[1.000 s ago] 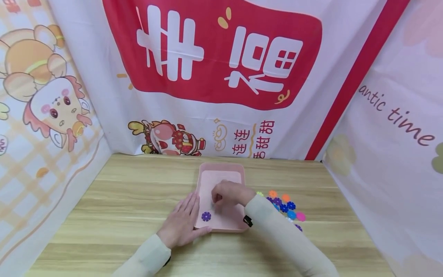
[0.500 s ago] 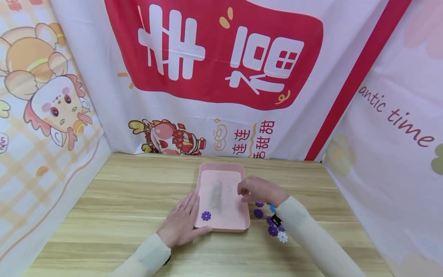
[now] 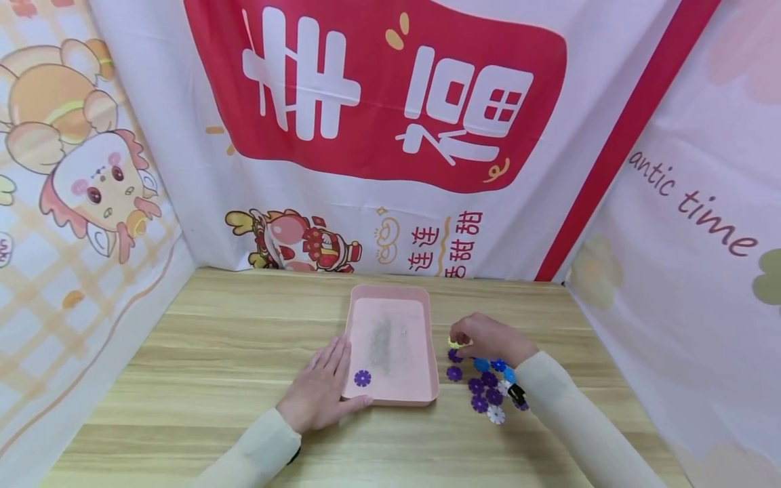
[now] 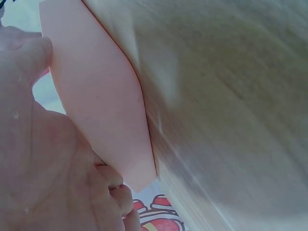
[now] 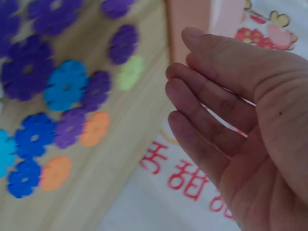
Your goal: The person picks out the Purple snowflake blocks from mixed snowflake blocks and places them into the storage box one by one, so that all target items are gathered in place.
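Observation:
A shallow pink tray (image 3: 396,385) lies on the wooden table, with one purple snowflake disc (image 3: 363,378) at its near left corner. My left hand (image 3: 317,390) rests along the tray's left side, fingers straight and thumb at the front edge; its palm is beside the tray's outer wall (image 4: 101,96). Right of the tray, my right hand (image 3: 491,339) hovers at a yellow-green disc (image 3: 456,343), partly covering it in the head view. Its thumb and fingers bend loosely with nothing visible between them in the right wrist view.
Several loose discs lie right of the tray: purple ones (image 3: 476,386), a white one (image 3: 496,415), blue ones (image 5: 34,137) and orange ones (image 5: 95,129). A dark grey smudge (image 3: 381,346) marks the tray floor. Printed cloth walls (image 3: 293,183) enclose the table.
My right hand has moved right, from over the tray, past its right rim, to the loose discs. My left hand and the purple disc in the tray have stayed in place.

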Motion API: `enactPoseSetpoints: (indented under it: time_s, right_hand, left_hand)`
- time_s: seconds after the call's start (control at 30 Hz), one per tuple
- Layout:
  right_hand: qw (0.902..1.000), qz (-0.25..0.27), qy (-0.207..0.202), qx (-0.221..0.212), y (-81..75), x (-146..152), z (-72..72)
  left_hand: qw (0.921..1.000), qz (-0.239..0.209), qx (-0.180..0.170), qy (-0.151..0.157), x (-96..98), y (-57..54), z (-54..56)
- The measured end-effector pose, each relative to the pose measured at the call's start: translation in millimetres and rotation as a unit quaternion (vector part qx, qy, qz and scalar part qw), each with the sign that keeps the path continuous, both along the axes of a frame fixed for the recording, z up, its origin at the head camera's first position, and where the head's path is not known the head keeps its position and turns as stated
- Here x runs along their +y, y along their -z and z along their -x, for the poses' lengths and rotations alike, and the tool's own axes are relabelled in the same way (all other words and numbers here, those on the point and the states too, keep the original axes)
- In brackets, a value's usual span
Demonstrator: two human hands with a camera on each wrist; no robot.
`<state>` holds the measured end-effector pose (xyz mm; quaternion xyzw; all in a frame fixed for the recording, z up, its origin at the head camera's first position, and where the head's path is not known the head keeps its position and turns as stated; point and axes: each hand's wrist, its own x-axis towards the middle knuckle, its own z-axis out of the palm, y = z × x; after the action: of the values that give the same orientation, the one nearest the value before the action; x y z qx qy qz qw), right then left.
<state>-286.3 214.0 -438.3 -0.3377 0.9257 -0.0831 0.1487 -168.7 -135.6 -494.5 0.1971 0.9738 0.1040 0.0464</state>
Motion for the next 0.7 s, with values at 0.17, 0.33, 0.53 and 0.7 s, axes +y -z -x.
enactPoseSetpoints:
  time_s: [0.17, 0.33, 0.53, 0.7]
  right_hand:
    - [0.9997, -0.003, 0.024, -0.009, 16.3, 10.0, 6.6]
    - [0.9996, 0.001, 0.027, -0.013, 28.2, 12.6, 9.6]
    - [0.9993, 0.016, 0.028, -0.021, 38.3, 11.1, 7.6]
    - [0.9992, 0.022, 0.030, -0.014, 43.6, 6.5, 10.2]
  left_hand:
    - [1.0000, -0.002, 0.003, 0.002, -0.1, 1.0, 1.0]
    - [1.0000, 0.000, 0.003, 0.000, -0.3, 0.8, 0.7]
    - [1.0000, 0.006, 0.000, 0.001, -0.3, -0.3, -1.4]
    - [1.0000, 0.007, -0.003, 0.000, -0.8, -2.2, -1.4]
